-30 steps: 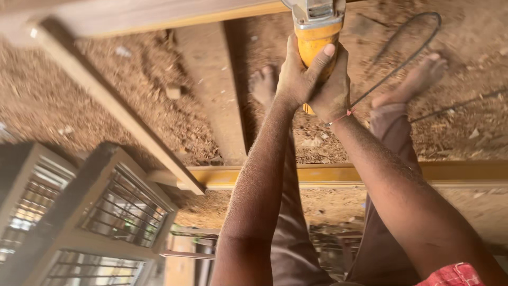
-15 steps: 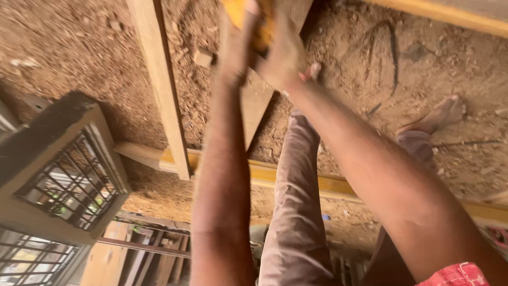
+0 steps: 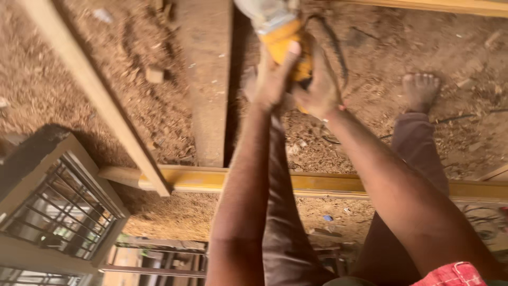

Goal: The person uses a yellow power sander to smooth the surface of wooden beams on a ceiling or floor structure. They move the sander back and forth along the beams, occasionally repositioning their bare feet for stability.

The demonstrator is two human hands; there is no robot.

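Note:
Both my hands grip a yellow and grey power tool near the top middle of the head view. My left hand wraps the yellow body from the left, and my right hand holds it from the right. The tool's grey head runs off the top edge. A black cord trails from it over the ground. A wide wooden plank lies just left of the tool on sawdust. My legs in brown trousers stand below, one bare foot to the right.
A long yellow-painted wooden beam crosses below the hands. A slanted wooden strip runs down the left. Window frames with metal grilles stand at lower left. Sawdust and small wood offcuts cover the ground.
The view has swung, so the hands and tool sit nearer the top middle and the tool shows more fully. The grilled frames have shifted toward the lower left. Both hands keep their grip.

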